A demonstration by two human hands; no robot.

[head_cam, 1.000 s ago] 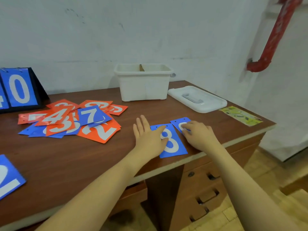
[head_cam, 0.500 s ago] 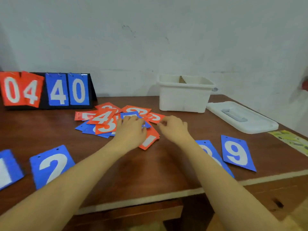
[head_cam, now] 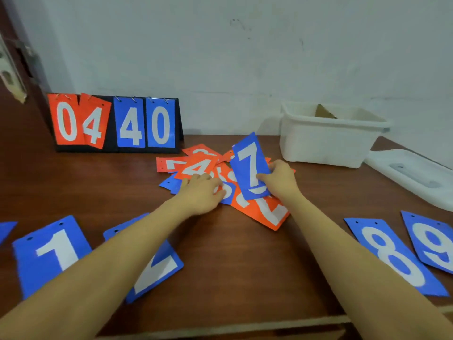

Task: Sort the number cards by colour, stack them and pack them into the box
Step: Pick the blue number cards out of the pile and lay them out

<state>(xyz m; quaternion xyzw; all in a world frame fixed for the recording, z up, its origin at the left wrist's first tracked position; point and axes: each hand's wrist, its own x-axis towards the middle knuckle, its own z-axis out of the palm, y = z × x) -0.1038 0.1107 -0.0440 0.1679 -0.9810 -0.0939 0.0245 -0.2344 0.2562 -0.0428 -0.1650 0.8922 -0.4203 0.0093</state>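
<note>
A mixed pile of orange and blue number cards (head_cam: 196, 165) lies at the middle of the brown table (head_cam: 245, 278). My right hand (head_cam: 279, 179) grips a blue 7 card (head_cam: 250, 165) and holds it tilted up above the pile. My left hand (head_cam: 202, 192) rests on the pile's left part, fingers curled over the cards there. Blue cards lie face up along the front: a 1 (head_cam: 52, 253), a 2 (head_cam: 157, 268) partly under my left forearm, an 8 (head_cam: 394, 256) and a 9 (head_cam: 434, 244). The white box (head_cam: 328, 138) stands open at the back right.
A flip scoreboard (head_cam: 115, 123) showing orange 04 and blue 40 stands at the back left against the wall. The box's white lid (head_cam: 414, 175) lies to the right of the box. A door edge with a handle (head_cam: 9, 69) is at far left.
My hands left the 8 and 9 cards at the right and moved to the central pile. My right hand has lifted the blue 7 off the pile. The view turned left.
</note>
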